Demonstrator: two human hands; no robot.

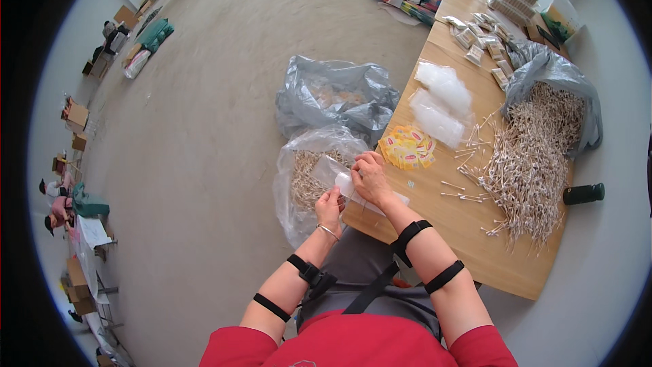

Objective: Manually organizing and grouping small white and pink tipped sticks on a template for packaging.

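Both bare hands pinch a small clear plastic sleeve [353, 189] over the near corner of the pale wooden table [468, 245]: left hand [331, 205] gripping its lower edge, right hand [370, 175] closed on top, apparently holding it taut. At two o'clock lies a heap of white cotton swabs [526, 166], within reach; at twelve, yellow paper labels [407, 147] and a clear bag of swabs [309, 177].

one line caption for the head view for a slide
Both hands, left hand and right hand, hold a small clear plastic packet beside a wooden table heaped with cotton swabs.
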